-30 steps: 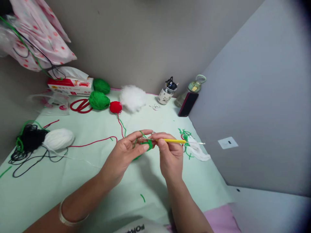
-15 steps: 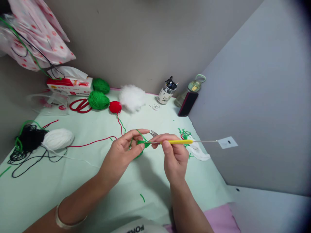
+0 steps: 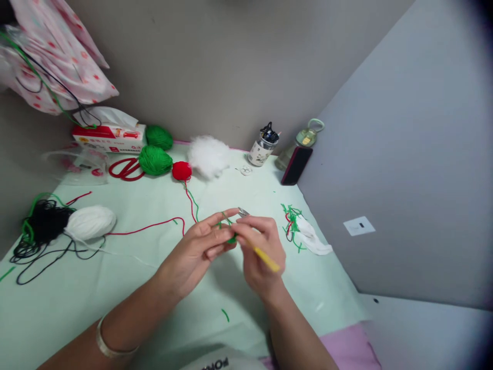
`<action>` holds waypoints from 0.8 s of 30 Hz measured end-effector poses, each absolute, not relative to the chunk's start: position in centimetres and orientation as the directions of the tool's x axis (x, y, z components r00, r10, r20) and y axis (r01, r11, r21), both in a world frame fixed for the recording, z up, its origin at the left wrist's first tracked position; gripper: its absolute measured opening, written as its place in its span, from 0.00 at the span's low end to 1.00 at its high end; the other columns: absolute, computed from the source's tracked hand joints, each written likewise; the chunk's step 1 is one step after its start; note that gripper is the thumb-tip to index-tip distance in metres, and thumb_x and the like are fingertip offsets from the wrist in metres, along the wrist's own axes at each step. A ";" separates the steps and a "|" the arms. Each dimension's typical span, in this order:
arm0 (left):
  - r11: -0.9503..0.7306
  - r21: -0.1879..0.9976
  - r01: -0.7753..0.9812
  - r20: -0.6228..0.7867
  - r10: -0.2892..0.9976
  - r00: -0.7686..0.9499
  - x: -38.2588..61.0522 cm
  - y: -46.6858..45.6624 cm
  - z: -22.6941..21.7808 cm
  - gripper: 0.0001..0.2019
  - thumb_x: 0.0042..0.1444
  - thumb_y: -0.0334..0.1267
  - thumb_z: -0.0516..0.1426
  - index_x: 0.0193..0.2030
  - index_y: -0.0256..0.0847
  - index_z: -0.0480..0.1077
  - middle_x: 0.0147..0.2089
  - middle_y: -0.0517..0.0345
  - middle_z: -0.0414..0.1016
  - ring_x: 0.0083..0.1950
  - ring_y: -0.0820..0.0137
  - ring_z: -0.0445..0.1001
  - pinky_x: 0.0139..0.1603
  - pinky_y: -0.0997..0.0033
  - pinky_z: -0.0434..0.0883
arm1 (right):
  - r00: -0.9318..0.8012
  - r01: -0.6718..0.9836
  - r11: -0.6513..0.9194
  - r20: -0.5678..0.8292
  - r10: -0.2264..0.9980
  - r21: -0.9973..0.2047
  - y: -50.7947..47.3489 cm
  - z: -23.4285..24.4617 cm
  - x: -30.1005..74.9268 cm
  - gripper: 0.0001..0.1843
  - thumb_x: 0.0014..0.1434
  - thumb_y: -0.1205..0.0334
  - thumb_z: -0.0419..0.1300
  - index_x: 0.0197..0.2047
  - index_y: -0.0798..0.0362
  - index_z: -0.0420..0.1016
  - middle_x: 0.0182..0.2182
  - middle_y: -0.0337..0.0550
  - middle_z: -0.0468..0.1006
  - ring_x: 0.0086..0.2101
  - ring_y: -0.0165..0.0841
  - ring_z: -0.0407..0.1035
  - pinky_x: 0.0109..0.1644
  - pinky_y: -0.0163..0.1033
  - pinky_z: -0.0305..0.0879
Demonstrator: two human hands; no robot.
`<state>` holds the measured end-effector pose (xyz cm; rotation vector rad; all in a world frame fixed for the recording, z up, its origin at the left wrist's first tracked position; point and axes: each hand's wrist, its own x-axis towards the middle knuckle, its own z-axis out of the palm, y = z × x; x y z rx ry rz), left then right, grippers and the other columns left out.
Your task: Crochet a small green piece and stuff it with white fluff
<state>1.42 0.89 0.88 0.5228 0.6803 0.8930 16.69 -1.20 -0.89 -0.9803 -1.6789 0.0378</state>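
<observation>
My left hand (image 3: 200, 246) pinches a small piece of green crochet work (image 3: 232, 238), with green yarn (image 3: 226, 218) running up over its raised index finger. Closed around the yellow handle of a crochet hook (image 3: 265, 258) is my right hand (image 3: 264, 252). The hook's tip meets the green piece between the two hands, where fingers hide it. Just behind the fingertips, the metal points of a small pair of scissors (image 3: 243, 211) show on the table; the rest of them is covered.
Green yarn balls (image 3: 155, 160), a red ball (image 3: 182, 170), white stuffing (image 3: 209, 155) and red-handled scissors (image 3: 126, 169) lie along the back. White yarn (image 3: 91, 222) and black yarn (image 3: 46, 222) are at left. Green scraps (image 3: 292, 218) lie right; a phone (image 3: 296, 165) leans near a bottle (image 3: 308, 137).
The crochet hook has swung from nearly level to slanting, its handle end now pointing down toward me. My right hand has turned and moved slightly left, closer to my left hand.
</observation>
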 end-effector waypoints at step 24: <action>0.429 0.757 -0.493 -0.238 0.884 0.403 0.9 1.5 0.6 0.17 0.56 0.36 0.69 0.53 0.47 0.82 0.34 0.63 0.72 0.30 0.78 0.63 0.39 0.74 0.65 | 0.150 -0.120 0.359 0.341 0.928 -0.926 0.0 -0.2 16.9 0.09 0.68 0.58 0.63 0.40 0.48 0.84 0.34 0.41 0.81 0.31 0.31 0.74 0.35 0.37 0.73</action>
